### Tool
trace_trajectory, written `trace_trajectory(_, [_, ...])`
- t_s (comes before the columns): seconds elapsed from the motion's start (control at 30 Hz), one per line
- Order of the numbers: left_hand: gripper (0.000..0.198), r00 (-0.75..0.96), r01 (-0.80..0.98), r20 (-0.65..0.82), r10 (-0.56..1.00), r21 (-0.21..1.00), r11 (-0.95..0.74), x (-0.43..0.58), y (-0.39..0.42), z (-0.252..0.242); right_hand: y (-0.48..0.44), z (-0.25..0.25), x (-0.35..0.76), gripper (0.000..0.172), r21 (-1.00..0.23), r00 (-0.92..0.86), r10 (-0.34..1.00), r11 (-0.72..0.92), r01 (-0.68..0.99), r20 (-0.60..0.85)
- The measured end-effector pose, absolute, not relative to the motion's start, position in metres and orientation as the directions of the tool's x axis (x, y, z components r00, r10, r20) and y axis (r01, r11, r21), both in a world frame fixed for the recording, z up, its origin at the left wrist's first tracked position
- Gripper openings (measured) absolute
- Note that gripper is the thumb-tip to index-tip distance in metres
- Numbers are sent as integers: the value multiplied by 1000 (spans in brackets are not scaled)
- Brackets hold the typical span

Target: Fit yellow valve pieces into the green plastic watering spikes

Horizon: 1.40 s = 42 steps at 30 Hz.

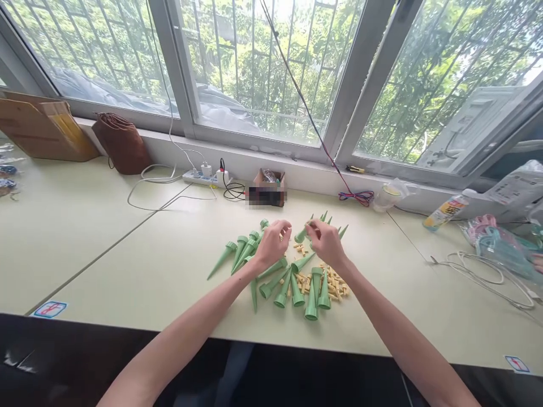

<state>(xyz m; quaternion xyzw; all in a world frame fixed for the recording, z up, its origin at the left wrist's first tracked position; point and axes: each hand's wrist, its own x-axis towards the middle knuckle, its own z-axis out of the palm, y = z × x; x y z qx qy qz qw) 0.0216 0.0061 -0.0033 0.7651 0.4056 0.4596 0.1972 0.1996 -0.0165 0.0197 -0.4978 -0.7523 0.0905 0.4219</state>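
Over the middle of the table, my left hand (274, 244) has its fingers curled in toward the thumb. Whatever it may hold is too small or hidden to name. Just right of it, my right hand (326, 240) pinches a green plastic watering spike (300, 236), its wide end pointing down and left. Capped green spikes (240, 249) lie beside and partly under my left hand. More green spikes without visible caps (311, 308) are spread in front of both hands. Small yellow T-shaped pieces (337, 282) are heaped below my right hand, with several others (300, 249) between the hands.
Along the window sill are a power strip (199, 178) with cords, a small open box (271, 183), a brown pouch (121, 144) and a cardboard box (44, 127). To the right lie a spray can (447, 212), a white cable (487, 277) and plastic-bagged things (504, 240).
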Motion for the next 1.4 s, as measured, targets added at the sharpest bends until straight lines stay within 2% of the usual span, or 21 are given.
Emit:
trace_trajectory(0.2, [13,220,439,540,813,689,-576,20,10,-3,12,21,193,14,-491,-215,876,428,759,432])
trace_trajectory(0.47, [13,180,436,528,830,713,-548,18,14,-3,16,20,193,11,-400,-242,917,360,843,316])
trace_trajectory(0.73, [15,182,436,524,832,715,-546,17,15,-7,13,24,192,11,-518,-187,959,273,811,213])
trace_trajectory(1.0, [14,206,437,507,837,718,-542,16,13,-4,13,23,195,9,-612,-168,965,257,748,200])
trace_trajectory(1.4, [14,207,443,493,845,723,-530,17,13,-3,12,27,198,16,-585,-147,971,232,777,189])
